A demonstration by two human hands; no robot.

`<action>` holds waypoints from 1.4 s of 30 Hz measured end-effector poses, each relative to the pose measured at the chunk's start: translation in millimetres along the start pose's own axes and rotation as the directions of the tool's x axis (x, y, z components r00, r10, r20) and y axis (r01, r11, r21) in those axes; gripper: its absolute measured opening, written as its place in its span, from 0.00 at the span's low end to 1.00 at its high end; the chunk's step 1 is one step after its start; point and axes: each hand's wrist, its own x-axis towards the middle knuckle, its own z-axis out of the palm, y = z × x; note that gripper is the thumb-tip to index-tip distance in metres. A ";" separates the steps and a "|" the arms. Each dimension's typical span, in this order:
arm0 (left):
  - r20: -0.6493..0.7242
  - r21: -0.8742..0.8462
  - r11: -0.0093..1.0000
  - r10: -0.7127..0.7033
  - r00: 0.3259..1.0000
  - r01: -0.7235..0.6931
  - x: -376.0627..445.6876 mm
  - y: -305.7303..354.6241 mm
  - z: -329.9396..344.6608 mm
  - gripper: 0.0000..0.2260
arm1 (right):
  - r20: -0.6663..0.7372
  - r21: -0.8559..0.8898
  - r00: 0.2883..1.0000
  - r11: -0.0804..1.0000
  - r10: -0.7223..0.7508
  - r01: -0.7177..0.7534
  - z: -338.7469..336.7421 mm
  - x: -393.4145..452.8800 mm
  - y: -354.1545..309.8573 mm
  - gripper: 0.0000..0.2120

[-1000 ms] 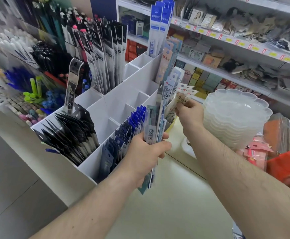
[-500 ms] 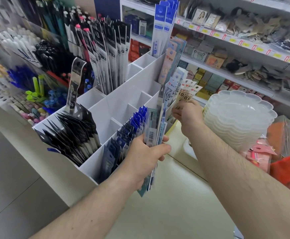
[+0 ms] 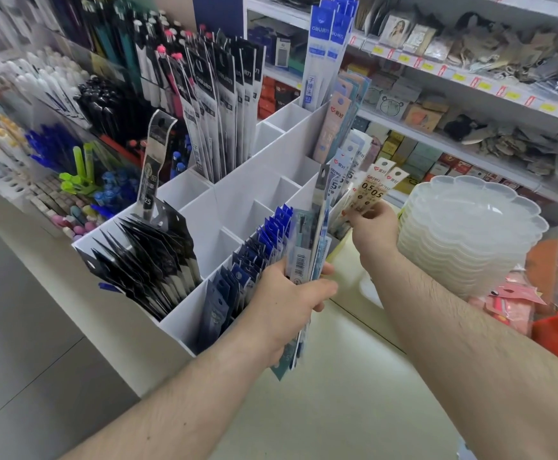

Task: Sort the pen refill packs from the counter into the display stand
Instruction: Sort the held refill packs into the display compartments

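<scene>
A white display stand (image 3: pixel 264 190) with several compartments sits on the cream counter (image 3: pixel 354 393). It holds black refill packs (image 3: pixel 148 263) at front left and blue packs (image 3: pixel 257 247) beside them. My left hand (image 3: pixel 291 303) grips a bundle of long refill packs (image 3: pixel 311 247) upright next to the stand's right side. My right hand (image 3: pixel 374 230) pinches beige refill packs marked 0.5 (image 3: pixel 375 190) at the stand's right edge, over the packs standing there.
A stack of clear scalloped trays (image 3: pixel 470 234) stands right of my right hand. Orange and pink packets (image 3: pixel 543 293) lie at the far right. Shelves of boxed goods (image 3: pixel 437 134) run behind. Pens and erasers (image 3: pixel 55 161) fill the left display.
My right hand has shifted slightly along the stand's right edge with the beige packs. The left hand keeps its bundle in about the same place.
</scene>
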 end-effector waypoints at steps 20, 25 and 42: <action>0.017 -0.008 1.000 -0.009 1.000 0.009 1.2 0.0 3.3 0.11 | -0.005 -0.052 0.971 0.969 -0.240 0.240 -16.1 -13.2 -30.7 0.22; 0.024 -0.013 1.000 -0.006 1.000 0.006 1.0 0.8 5.4 0.10 | -0.026 -0.153 0.949 0.939 -0.316 0.308 -19.9 -5.0 -42.0 0.02; 0.023 -0.008 1.000 -0.001 1.000 0.001 1.0 2.3 4.2 0.12 | 0.152 -0.223 0.962 0.941 -0.225 0.255 -21.1 -7.6 -15.9 0.19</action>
